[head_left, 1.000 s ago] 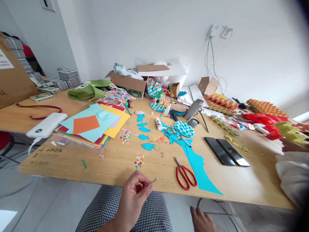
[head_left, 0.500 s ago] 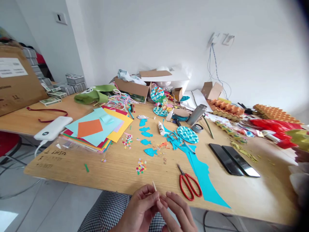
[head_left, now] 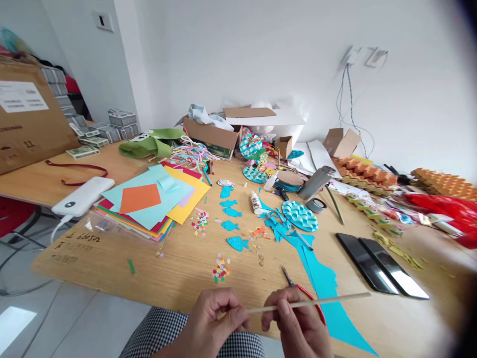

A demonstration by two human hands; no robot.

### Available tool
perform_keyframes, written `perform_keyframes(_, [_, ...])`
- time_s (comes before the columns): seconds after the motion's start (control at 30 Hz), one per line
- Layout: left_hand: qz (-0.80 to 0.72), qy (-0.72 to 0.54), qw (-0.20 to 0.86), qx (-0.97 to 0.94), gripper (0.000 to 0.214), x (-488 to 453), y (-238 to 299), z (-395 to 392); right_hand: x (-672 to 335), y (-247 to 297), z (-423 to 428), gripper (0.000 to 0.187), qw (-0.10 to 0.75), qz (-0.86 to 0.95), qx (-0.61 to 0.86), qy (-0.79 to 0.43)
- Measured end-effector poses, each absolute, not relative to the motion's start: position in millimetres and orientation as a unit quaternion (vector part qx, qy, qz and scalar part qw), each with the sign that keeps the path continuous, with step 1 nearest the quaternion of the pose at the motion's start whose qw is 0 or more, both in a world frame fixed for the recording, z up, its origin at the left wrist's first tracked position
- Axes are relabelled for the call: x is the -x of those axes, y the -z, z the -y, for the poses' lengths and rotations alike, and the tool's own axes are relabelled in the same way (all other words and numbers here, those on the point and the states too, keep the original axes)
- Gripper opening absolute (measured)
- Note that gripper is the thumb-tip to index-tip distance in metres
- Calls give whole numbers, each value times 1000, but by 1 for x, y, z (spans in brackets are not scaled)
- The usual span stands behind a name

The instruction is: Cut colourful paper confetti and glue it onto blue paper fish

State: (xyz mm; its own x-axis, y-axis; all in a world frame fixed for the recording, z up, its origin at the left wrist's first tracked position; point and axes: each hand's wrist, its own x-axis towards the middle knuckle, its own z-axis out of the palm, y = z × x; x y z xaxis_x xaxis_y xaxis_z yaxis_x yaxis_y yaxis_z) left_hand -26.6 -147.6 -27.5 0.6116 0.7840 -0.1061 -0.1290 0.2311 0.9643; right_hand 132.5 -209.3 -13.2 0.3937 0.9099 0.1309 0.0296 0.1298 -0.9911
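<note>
Head view shows left hand (head_left: 218,323) and right hand (head_left: 301,320) pinching a stick (head_left: 345,298); toward eleven o'clock, fish (head_left: 237,243) look already cut, only the nearest clearly dotted.

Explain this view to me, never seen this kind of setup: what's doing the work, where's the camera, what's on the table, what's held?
There is no robot here, just a person's two bare hands. The one camera is worn on the head, looking forward and down, so you see roughly what the wearer faces.

The left hand and right hand both hold a thin, pale stick above the near edge of the table. The scissors lie partly hidden behind the right hand.

Farther in are blue fish cutouts, small coloured dots and a white bottle. Coloured paper is stacked to the left; two phones lie to the right.
</note>
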Motion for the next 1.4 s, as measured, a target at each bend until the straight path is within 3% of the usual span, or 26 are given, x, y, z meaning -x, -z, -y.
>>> perform_keyframes(0.23, [-270, -328, 741, -521, 43, 32, 15, 125, -136, -5, 177, 27, 613, 490, 493, -375])
perform_keyframes(0.53, [-172, -276, 679, -658, 34, 50, -9, 87, -139, -20, 157, 24, 646, 389, 420, -505])
perform_keyframes(0.67, [-272, -442, 599, -609, 43, 49, -21, 52, -148, -33, 138, 24, 671, 425, 455, -403])
perform_keyframes(0.77, [-325, -508, 501, -621, 43, 36, -27, 30, -154, -35, 117, 29, 627, 509, 498, -316])
perform_keyframes(0.9, [-308, -468, 385, -733, 19, 15, -13, 14, -161, -25, 93, 32, 571, 574, 557, -184])
perform_keyframes(1.03, [-329, -416, 240, -813, 17, 6, 16, 8, -169, -1, 86, 33, 539, 586, 592, -125])
perform_keyframes(1.4, [-320, -221, 208, -897, 28, 8, 14, 14, -179, 23, 79, 25, 433, 691, 563, -135])
